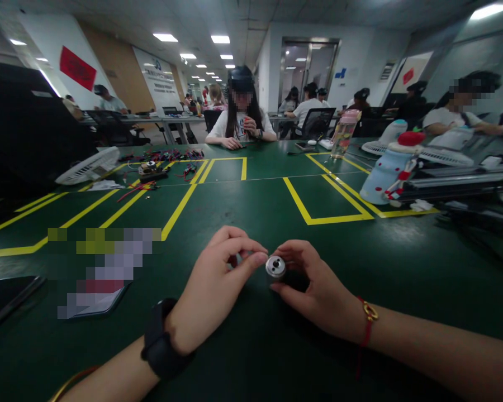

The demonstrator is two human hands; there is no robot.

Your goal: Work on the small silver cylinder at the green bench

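As right grip [324, 296] holds cylinder [275, 269], bottle [343, 135] beyond

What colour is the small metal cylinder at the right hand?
The metal cylinder is silver, seen in the head view.

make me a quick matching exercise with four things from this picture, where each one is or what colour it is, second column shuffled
Column one
1. metal cylinder
2. black wristband
3. red bracelet
4. red-topped container

Column two
A. on the wrist of the right hand
B. pale blue body, standing on the right side of the table
C. held between the right hand's thumb and fingers
D. on the wrist of the left hand

Pairs: 1-C, 2-D, 3-A, 4-B
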